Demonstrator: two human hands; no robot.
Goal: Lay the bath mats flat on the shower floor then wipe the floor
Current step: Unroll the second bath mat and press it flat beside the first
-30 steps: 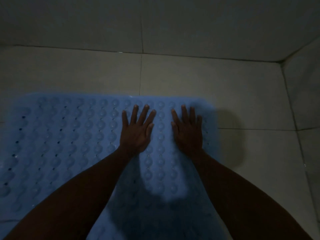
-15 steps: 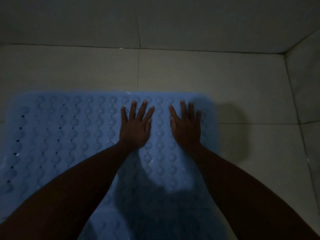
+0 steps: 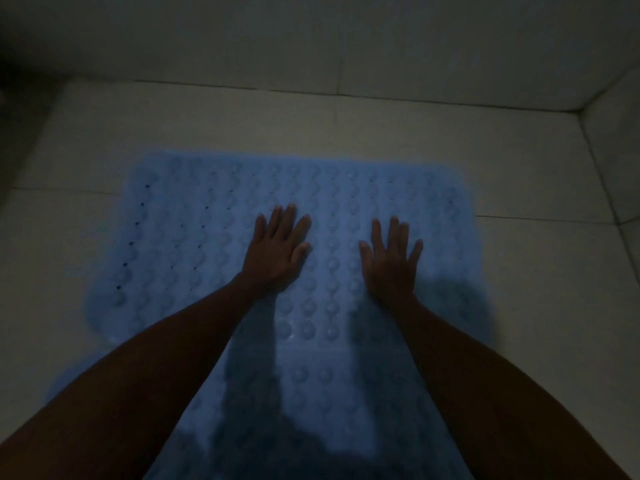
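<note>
Dim shower stall: blue bath mat (image 3: 214, 244) spread on tiled floor (image 3: 540, 306), frame centre. Left hand (image 3: 277, 251), right hand (image 3: 391, 263) palm-down, fingers splayed, gripping nothing. Mat likely soft, floppy, light; take edge at 3 o'clock.

Pale tiled shower floor (image 3: 415, 133) carries 1 blue studded bath mat (image 3: 194, 237), flat.

Dim light and blur soften the blue bath mat (image 3: 214, 237), its near end cut off by the frame's bottom edge, both forearms hiding parts of it, palms concealed beneath flat hands.
</note>
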